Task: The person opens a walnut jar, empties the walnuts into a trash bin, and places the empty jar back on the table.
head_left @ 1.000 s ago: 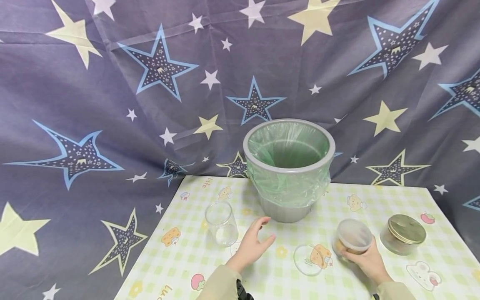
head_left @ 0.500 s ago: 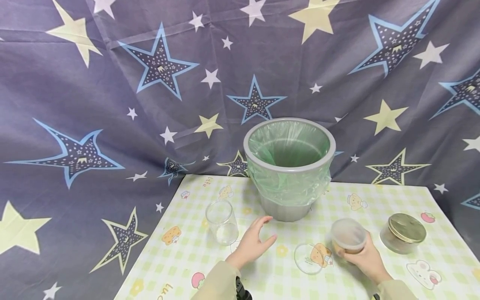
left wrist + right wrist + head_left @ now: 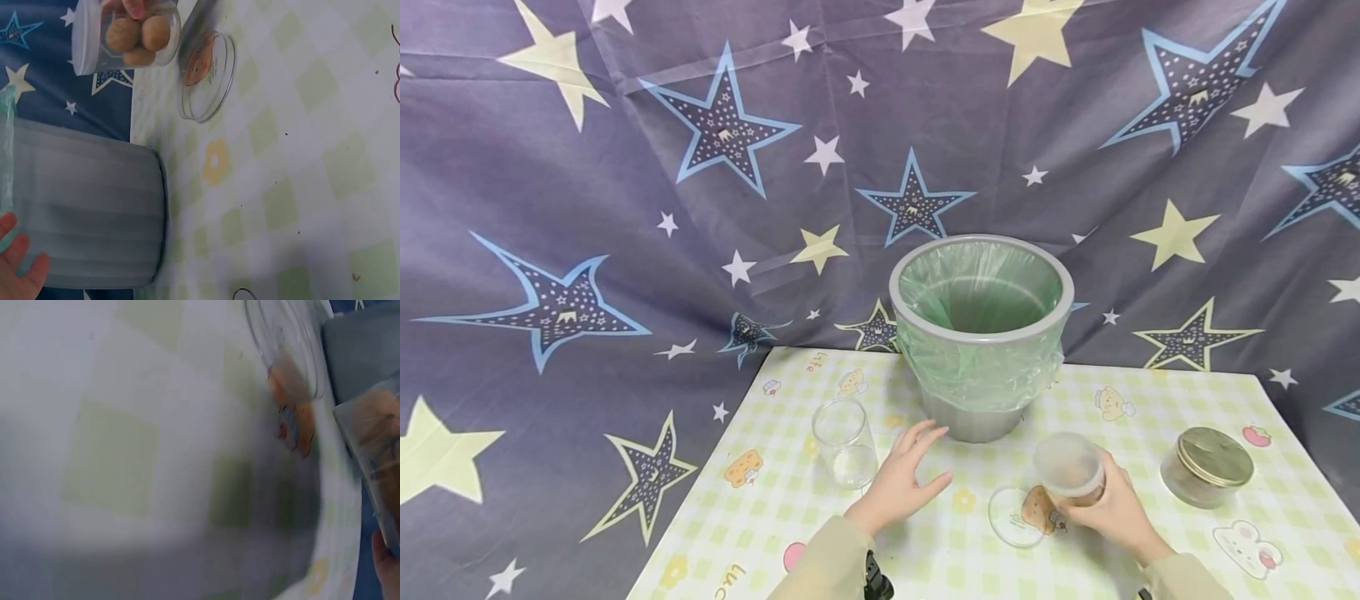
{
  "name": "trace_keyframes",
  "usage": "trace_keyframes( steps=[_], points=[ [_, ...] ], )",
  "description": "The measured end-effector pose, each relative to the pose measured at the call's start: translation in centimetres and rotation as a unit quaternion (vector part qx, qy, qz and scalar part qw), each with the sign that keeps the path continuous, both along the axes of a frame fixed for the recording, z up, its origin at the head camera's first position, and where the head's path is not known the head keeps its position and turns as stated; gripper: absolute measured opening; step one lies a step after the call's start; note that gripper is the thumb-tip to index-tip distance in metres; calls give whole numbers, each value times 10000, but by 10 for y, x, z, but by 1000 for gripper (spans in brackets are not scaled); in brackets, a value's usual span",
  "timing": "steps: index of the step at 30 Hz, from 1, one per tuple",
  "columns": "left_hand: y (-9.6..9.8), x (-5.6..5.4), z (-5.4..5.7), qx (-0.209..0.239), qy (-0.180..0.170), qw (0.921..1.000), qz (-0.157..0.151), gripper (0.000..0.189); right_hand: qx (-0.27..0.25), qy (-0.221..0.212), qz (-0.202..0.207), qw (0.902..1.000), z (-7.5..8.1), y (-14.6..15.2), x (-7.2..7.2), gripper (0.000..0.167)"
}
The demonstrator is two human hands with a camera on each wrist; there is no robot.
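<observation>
My right hand [image 3: 1108, 508] grips a clear plastic jar [image 3: 1070, 479] by its side, fingers and thumb round it. The jar wears a frosted lid [image 3: 1067, 457] and stays close over the tablecloth. Round brown balls [image 3: 139, 39] show through its wall in the left wrist view; part of the jar [image 3: 375, 456] fills the right edge of the right wrist view. Just left of it lies a clear round lid [image 3: 1006, 527], flat on the cloth. My left hand [image 3: 898, 483] holds nothing, fingers spread, between a clear open jar [image 3: 844, 446] and the grey bin.
A grey bin [image 3: 973, 422] with a green bag liner [image 3: 981, 367] stands at the back middle. At the right sits a clear jar with a gold lid [image 3: 1215, 457]. Behind the checked tablecloth [image 3: 955, 571] hangs a star-patterned curtain [image 3: 820, 83].
My right hand has carried the lidded jar leftward, toward the loose round lid. My left hand has turned slightly, its fingers spreading more, and stays by the bin.
</observation>
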State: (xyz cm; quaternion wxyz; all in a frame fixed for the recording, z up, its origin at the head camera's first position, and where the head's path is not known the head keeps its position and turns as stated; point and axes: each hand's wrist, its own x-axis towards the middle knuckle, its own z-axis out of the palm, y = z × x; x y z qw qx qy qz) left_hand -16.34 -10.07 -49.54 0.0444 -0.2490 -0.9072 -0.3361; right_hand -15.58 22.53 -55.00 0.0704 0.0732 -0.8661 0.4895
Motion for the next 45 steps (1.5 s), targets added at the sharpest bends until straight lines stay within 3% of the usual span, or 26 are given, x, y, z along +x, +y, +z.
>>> trace_keyframes(
  steps=[6, 15, 22, 29, 34, 45],
  points=[
    [4, 0, 8, -497, 270, 9981, -261, 71, 212, 99, 200, 9995, 10, -15, 0, 97],
    [14, -1, 19, -1171, 977, 9851, -801, 83, 514, 415, 442, 9968, 19, -39, 2, 95],
    [24, -5, 21, -1502, 1670, 9680, -1116, 90, 570, 742, 857, 9919, 25, -57, 6, 95],
    [33, -5, 23, -1647, 1867, 9583, -1400, 95, 634, 1052, 1197, 9852, 30, -74, 10, 94],
    [35, -4, 23, -1845, 1973, 9503, -1549, 95, 793, 1089, 1196, 9836, 31, -84, 13, 95],
    [30, -6, 17, -2331, 2554, 9202, -1833, 85, 1017, 987, 1134, 9834, 34, -94, 17, 91]
  ],
)
